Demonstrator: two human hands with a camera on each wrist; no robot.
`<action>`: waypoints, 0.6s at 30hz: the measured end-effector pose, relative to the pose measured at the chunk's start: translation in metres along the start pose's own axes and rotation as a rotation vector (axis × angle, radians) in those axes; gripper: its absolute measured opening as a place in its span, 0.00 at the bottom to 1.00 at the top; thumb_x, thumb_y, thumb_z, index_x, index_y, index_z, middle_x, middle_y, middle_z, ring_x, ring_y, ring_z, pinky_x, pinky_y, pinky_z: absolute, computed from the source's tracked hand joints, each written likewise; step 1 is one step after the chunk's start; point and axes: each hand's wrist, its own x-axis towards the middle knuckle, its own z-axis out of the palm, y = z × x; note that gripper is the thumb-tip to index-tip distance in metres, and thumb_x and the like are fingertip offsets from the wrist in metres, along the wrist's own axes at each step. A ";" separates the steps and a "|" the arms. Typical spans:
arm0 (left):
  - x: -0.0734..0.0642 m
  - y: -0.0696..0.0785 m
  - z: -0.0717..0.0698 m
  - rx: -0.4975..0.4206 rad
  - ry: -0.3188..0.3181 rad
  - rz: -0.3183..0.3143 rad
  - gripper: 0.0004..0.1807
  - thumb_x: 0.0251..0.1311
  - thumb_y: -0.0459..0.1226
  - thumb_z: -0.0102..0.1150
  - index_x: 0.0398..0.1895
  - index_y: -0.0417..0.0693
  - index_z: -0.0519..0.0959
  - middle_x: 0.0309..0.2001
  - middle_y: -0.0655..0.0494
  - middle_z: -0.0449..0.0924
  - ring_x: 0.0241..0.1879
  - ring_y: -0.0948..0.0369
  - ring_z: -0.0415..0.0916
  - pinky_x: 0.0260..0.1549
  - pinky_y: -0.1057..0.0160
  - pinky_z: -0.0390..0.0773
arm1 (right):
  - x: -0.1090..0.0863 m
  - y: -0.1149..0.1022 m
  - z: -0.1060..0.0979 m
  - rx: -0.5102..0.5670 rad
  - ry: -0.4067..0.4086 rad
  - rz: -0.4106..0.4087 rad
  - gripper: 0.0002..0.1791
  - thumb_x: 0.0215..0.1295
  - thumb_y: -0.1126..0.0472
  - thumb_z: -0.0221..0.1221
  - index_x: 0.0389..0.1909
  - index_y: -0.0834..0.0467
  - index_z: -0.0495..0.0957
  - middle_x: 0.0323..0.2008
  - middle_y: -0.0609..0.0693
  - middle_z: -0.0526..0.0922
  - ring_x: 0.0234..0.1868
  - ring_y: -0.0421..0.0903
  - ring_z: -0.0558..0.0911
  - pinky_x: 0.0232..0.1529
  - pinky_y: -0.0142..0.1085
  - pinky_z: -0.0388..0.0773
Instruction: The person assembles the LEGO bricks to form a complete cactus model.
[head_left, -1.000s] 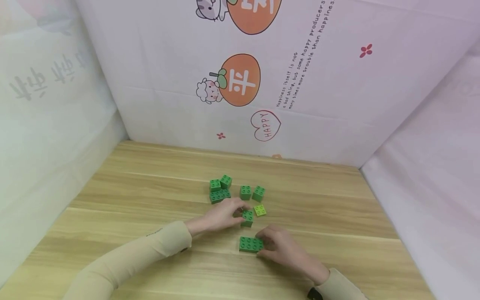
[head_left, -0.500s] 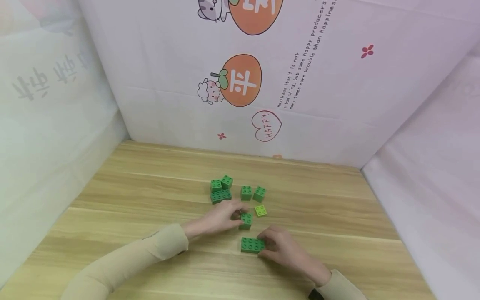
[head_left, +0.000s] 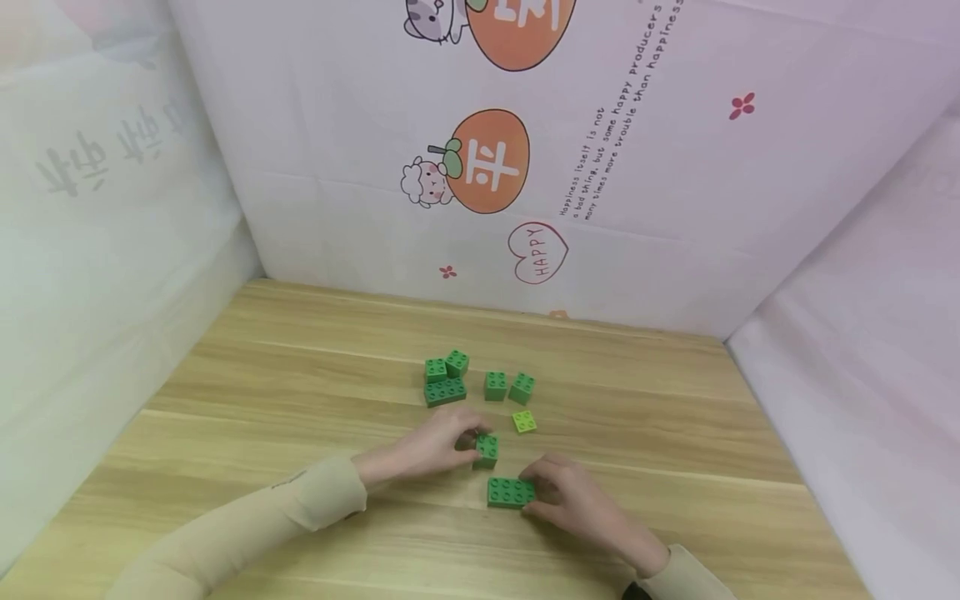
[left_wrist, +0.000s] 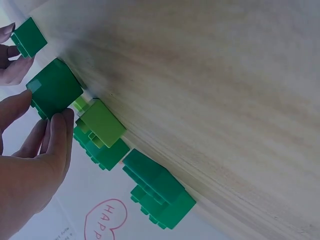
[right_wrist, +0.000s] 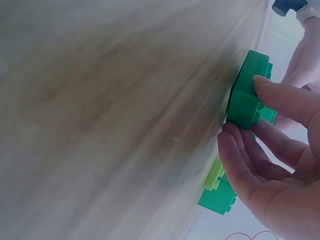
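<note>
Left hand (head_left: 433,447) pinches a square green block (head_left: 487,448); nearer, to its right, right hand (head_left: 576,502) grips a long green block (head_left: 508,492)

- Left sleeve (head_left: 247,521), lower left of the head view: long, beige, softly creased, with a small dark marking (head_left: 288,481), unreadable
- Right sleeve (head_left: 688,575), bottom right: matching beige; black piece (head_left: 636,592) at the cuff, cut by the frame
- Left hand (head_left: 437,442) and right hand (head_left: 573,498), lower centre: bare
- Dark blue piece (right_wrist: 288,6), upper right of the right-wrist view, beside a pale cuff (right_wrist: 308,14)
</note>
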 end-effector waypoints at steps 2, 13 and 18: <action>-0.001 0.000 0.000 -0.004 -0.003 0.003 0.21 0.61 0.35 0.65 0.57 0.42 0.78 0.54 0.49 0.83 0.51 0.58 0.82 0.53 0.63 0.83 | 0.000 0.000 0.000 0.004 -0.002 0.000 0.17 0.52 0.61 0.71 0.44 0.59 0.82 0.41 0.50 0.84 0.42 0.44 0.83 0.45 0.32 0.85; -0.008 0.000 0.002 0.017 0.003 0.034 0.19 0.61 0.36 0.65 0.55 0.42 0.79 0.53 0.50 0.84 0.51 0.59 0.81 0.54 0.64 0.82 | -0.001 -0.005 -0.009 0.049 -0.011 0.004 0.17 0.54 0.64 0.69 0.45 0.62 0.80 0.43 0.53 0.85 0.42 0.49 0.85 0.45 0.35 0.87; -0.011 -0.001 0.000 -0.002 0.003 0.027 0.19 0.61 0.36 0.66 0.55 0.41 0.80 0.52 0.51 0.84 0.49 0.60 0.82 0.52 0.66 0.83 | -0.001 -0.006 -0.012 0.046 -0.002 -0.001 0.16 0.55 0.64 0.69 0.45 0.61 0.80 0.43 0.52 0.85 0.42 0.48 0.85 0.44 0.34 0.87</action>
